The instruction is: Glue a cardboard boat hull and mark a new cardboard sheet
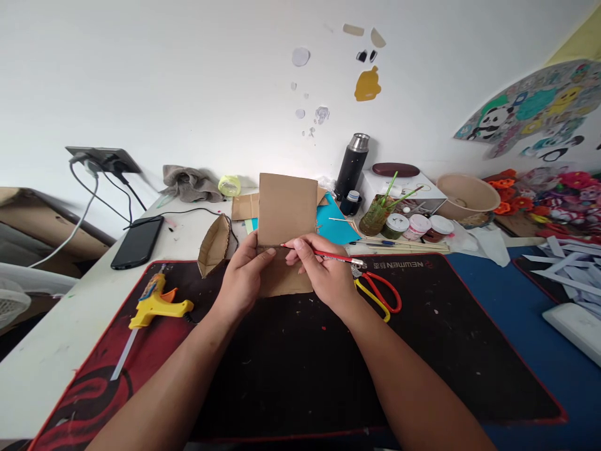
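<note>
My left hand point(241, 274) grips the left side of a folded piece of cardboard point(288, 210), its thumb lying along the fold. The upper panel stands up, while the lower part point(287, 285) slants toward me over the mat. In my right hand point(326, 272) is a red pencil point(335, 257), its tip at the fold near my left thumb. The right fingers partly cover the lower cardboard. Just right of my right hand lie scissors point(393, 294) with red and yellow handles, their blades mostly hidden. A boat-shaped cardboard piece point(215, 245) rests left of my left hand.
A yellow glue gun point(157, 307) lies on the black and red mat point(291, 376). Left of it is a phone point(137, 243). Behind stand a black thermos point(352, 166), a brush jar point(377, 215) and paint jars point(419, 227). Paper strips point(570, 269) are piled at right.
</note>
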`<state>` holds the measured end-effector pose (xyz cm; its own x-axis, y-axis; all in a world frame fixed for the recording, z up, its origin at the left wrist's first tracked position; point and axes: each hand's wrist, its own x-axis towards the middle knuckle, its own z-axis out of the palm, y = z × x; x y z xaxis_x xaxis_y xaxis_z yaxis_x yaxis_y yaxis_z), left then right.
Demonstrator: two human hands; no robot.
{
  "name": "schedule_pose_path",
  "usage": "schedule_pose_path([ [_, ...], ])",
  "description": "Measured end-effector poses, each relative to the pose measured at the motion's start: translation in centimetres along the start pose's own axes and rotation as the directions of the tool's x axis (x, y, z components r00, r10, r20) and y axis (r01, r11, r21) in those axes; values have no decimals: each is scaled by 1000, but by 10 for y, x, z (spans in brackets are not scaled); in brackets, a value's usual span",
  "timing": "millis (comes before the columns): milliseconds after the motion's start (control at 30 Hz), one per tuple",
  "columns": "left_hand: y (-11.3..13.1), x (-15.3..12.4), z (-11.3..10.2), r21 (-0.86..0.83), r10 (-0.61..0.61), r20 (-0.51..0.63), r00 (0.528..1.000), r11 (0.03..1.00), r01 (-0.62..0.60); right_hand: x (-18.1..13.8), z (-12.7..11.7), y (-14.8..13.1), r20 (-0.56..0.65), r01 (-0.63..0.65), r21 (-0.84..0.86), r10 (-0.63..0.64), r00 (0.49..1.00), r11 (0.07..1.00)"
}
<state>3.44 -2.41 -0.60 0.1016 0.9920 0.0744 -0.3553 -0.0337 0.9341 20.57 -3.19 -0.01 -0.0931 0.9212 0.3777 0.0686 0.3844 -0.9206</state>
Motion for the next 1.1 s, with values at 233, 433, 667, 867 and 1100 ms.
schedule_pose_path([
  [233,0,0,0,-4,-2,-9,1000,1000,2,0,0,-1,0,0,7,0,1000,1000],
  [433,1,-1,1,1,-2,-6,1000,1000,2,0,-1,-2,8,-10,-3,10,1000,1000],
  [667,0,-1,0,18,-2,2,1000,1000,2,0,-1,-1,14,-12,-2,12,1000,1000],
  [867,0,-1,0,31,-1,-3,1000,1000,1,0,0,-1,11,-12,10,12,1000,1000],
  [1100,1,1,1,43,14,-11,1000,999,-13,1,0,-3,15,-45,0,45,999,999],
])
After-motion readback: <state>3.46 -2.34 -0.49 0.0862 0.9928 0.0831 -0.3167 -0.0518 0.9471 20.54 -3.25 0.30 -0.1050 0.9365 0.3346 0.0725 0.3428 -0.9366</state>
